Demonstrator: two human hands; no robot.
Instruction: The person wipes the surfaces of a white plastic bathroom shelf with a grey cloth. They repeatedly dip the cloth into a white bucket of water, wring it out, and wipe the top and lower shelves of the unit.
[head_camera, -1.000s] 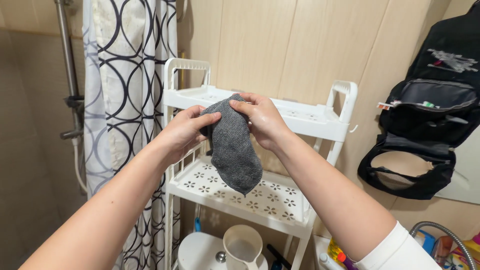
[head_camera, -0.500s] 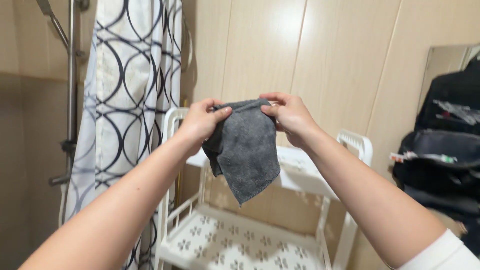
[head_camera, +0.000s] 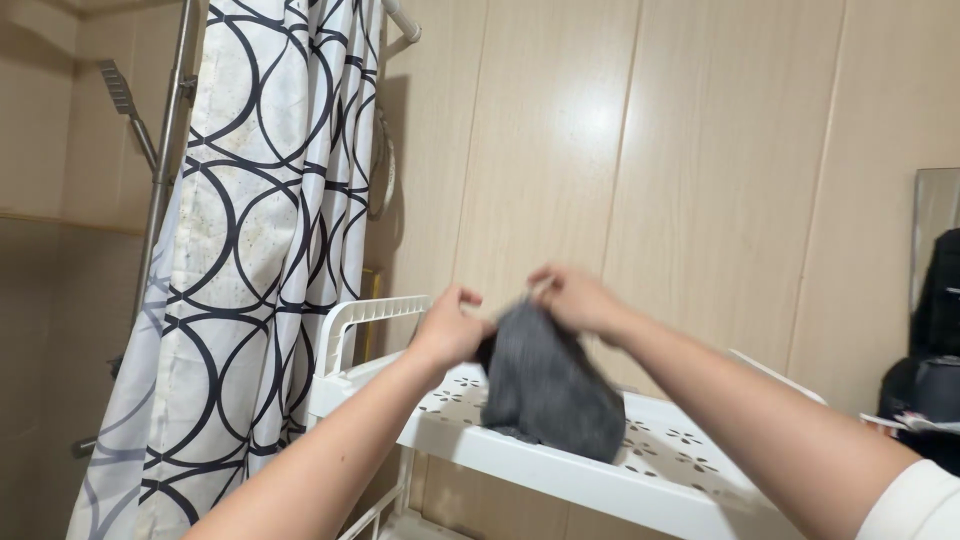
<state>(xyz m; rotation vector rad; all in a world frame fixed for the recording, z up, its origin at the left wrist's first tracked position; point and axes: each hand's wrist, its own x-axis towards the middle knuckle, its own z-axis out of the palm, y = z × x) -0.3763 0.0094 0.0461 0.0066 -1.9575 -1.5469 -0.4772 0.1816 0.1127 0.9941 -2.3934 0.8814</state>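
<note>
Left hand gripped one top corner of the grey cloth, fingers curled shut on the fabric; right hand pinched the opposite corner, fingers also closed on it, somewhat blurred. I logged the cloth as hanging between both hands, its lower edge resting on the top shelf of the white plastic rack. Half a second before, I had seen it held up clear of the rack, spread in front of the wall panels with its bottom hanging free; a second before, it hung in front of the rack's upper tiers. Both hands had since come down to just above the top shelf. Camera aim had also risen: the lower perforated shelves and the mug seen at the start were out of view. Shower curtain, white with black ring pattern, hung at left beside the rack's looped handle, much as before. Shower head and its rail showed at far left. Black bag sat at the right edge, mostly cut off.
</note>
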